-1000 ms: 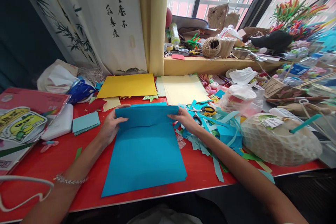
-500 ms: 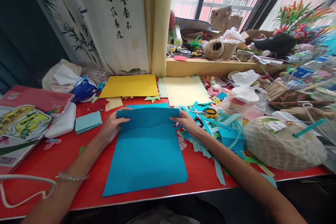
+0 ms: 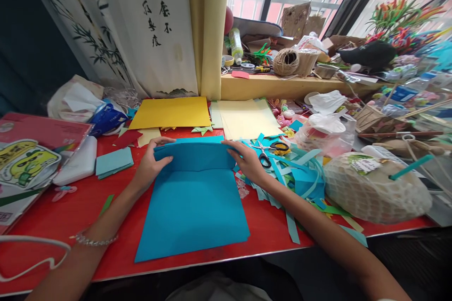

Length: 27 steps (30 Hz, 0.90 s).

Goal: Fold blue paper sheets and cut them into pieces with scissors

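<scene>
Blue paper sheets (image 3: 194,211) lie flat on the red table in front of me. Across their far part stands a folded blue paper strip (image 3: 197,156), its upper edge raised. My left hand (image 3: 151,160) grips the strip's left end, thumb on the near face and fingers behind. At the right end my right hand (image 3: 245,157) pinches it, fingers over the top edge. Part of another blue sheet (image 3: 201,139) shows behind the strip. Black-handled scissors (image 3: 266,153) rest on a heap of cut blue strips (image 3: 307,178) to the right of my right hand.
Yellow card (image 3: 169,113) and cream sheets (image 3: 247,120) lie at the back. A stack of pale blue papers (image 3: 115,162) is on the left. A netted coconut with a straw (image 3: 374,190) stands at the right. The table's front edge (image 3: 197,263) runs close to me.
Both hands have shifted their grip on the blue strip, the right fingers now reaching over its top edge. The camera view has shifted slightly.
</scene>
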Tool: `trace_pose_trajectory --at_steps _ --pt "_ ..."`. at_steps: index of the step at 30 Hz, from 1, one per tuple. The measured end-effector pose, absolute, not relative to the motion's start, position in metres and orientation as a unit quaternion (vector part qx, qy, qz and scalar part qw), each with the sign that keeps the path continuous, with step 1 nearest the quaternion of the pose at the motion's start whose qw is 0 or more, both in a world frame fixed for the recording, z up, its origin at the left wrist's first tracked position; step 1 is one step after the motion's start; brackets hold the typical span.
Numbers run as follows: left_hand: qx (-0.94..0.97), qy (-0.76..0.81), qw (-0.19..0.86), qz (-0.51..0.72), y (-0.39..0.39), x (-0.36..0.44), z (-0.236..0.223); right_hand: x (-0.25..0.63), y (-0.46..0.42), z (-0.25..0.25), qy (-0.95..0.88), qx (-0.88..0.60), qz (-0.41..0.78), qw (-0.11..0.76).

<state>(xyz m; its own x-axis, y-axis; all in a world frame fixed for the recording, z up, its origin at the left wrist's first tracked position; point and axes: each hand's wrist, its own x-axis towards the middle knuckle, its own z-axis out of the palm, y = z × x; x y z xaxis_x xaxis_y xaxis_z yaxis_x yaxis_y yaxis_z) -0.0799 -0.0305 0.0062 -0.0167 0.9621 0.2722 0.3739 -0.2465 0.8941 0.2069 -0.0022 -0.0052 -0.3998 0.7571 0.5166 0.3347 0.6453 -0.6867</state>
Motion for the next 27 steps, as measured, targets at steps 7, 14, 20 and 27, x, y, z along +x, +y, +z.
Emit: trace_pose_trajectory --at_steps 7,14,20,27 --pt "0.773 0.499 0.047 0.389 -0.035 -0.081 0.004 0.207 -0.006 -0.002 -0.798 -0.346 0.263 0.418" --pt "0.774 0.486 0.043 0.403 -0.033 -0.090 0.003 0.211 -0.001 -0.007 -0.805 -0.347 0.262 0.404" --pt "0.765 0.488 0.083 0.411 -0.034 -0.087 0.011 0.208 -0.008 -0.004 -0.786 -0.378 0.274 0.405" --pt "0.614 0.565 0.241 0.496 -0.029 -0.092 0.022 0.204 -0.012 0.012 -0.546 -0.326 0.614 0.467"
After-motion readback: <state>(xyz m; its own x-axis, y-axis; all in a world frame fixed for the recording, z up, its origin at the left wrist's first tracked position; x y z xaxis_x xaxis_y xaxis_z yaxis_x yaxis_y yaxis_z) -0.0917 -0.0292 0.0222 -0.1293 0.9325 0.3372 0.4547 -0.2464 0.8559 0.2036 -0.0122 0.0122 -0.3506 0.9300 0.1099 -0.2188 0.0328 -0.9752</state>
